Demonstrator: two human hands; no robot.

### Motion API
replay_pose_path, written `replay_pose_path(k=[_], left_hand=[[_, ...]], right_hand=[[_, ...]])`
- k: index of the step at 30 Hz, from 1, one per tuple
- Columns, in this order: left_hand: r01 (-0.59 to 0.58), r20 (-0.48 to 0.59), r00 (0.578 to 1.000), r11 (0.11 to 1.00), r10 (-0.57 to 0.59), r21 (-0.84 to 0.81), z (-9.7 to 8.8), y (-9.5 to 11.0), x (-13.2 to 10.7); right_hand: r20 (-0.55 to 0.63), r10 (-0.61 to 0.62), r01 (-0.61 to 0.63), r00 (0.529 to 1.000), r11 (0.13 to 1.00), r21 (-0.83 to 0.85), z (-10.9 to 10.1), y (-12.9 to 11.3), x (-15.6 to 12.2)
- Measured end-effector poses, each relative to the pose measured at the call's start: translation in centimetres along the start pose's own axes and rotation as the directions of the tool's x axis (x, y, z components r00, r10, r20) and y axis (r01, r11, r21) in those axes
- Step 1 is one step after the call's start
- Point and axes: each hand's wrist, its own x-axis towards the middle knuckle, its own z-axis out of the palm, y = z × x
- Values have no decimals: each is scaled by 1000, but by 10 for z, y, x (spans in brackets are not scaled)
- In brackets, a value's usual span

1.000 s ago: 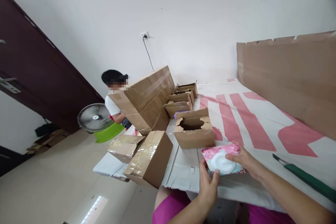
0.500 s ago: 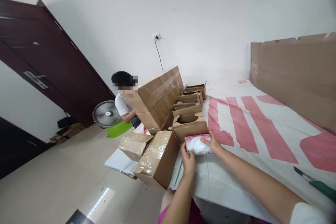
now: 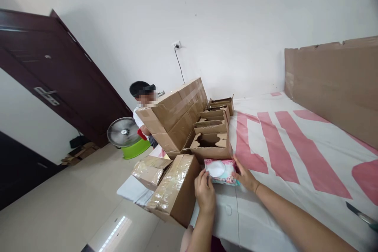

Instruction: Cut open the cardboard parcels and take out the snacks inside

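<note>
A pink and pale-blue pack of wet wipes (image 3: 226, 178) with a white oval lid lies near the front of the covered table, close to the nearest open cardboard box (image 3: 212, 152). My left hand (image 3: 205, 191) grips its left end, fingers curled at the edge. At the opposite end my right hand (image 3: 246, 177) has its fingers and thumb closed on the pack's right side. The pack's underside is hidden. Left of my left hand stands a taped carton (image 3: 177, 189).
Several open boxes line up behind the pack, beside a wall of stacked cartons (image 3: 177, 106). A knife (image 3: 362, 214) lies at the right. Beyond the cartons are a person (image 3: 141, 90) and a fan (image 3: 124, 132). A cardboard panel (image 3: 330, 75) stands at the right.
The view has shifted slightly. The pack sits a little lower and more level in view, still between both hands, and my left hand has moved to its left edge. A red object now shows near the person.
</note>
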Motion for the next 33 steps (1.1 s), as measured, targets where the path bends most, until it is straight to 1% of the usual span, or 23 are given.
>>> replay_pose_path(k=[1,2,3,4,5,6,7,8,11,13,16,18,21,26,33], left_hand=[[-6,-40,999,999,7,47,-3,3,3],[-11,-48,999,996,15,89,-3,6,5],[-18,-15,1000,992,20,121,-1,9,5],[-27,58,998,989,19,142,3,13,4],[-35,153,988,987,11,155,9,16,3],[-38,243,970,985,-4,167,16,18,2],[-35,309,951,982,-25,186,23,20,3],[-28,345,937,976,-49,216,30,22,4],[-24,393,912,940,-119,341,43,28,17],[-53,450,876,894,-172,444,46,32,29],[-134,524,818,810,-235,571,48,36,46],[-171,549,800,785,-242,596,50,36,56],[-178,563,793,796,-232,579,56,33,70],[-166,562,797,815,-221,555,74,24,94],[-179,562,808,835,-177,520,96,10,125]], right_hand=[[16,-11,12,1000,1000,-17,2,0,-1],[25,-21,22,999,999,-35,3,1,-1],[26,-29,31,999,998,-54,5,1,-1],[18,-35,37,999,997,-72,7,2,-1],[2,-40,40,999,995,-90,9,3,-1],[-18,-43,41,999,993,-107,11,4,-1],[-41,-44,39,998,992,-122,12,5,0],[-64,-45,35,997,990,-137,13,6,0],[-121,-50,28,991,985,-172,15,12,2],[-153,-60,30,986,981,-190,16,15,2],[-198,-82,38,977,976,-214,18,20,3],[-219,-101,50,970,973,-226,20,22,3],[-229,-127,70,965,968,-240,21,24,2],[-217,-145,86,965,962,-259,21,23,2],[-180,-130,77,975,959,-274,20,18,-1]])
